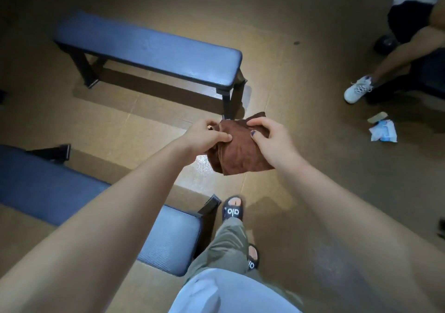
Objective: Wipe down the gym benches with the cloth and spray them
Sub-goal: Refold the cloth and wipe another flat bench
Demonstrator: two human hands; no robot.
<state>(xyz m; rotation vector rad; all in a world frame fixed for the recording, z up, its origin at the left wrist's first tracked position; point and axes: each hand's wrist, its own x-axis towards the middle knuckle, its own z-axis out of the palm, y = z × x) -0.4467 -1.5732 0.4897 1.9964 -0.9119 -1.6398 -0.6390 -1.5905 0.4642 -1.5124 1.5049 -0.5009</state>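
A brown cloth point(238, 151) hangs bunched in mid-air in front of me, above the floor. My left hand point(204, 137) pinches its left edge with thumb and fingers. My right hand point(272, 139) grips its upper right part, thumb on top. A blue padded bench point(149, 48) with a dark frame stands ahead on the left. A second blue bench point(168, 238) lies close at my lower left, partly hidden by my left forearm. No spray bottle is in view.
My feet in black slides point(232, 210) stand beside the near bench. A seated person's leg and white sneaker point(356, 90) are at the upper right. Crumpled white wrappers point(384, 131) lie on the tan floor at right.
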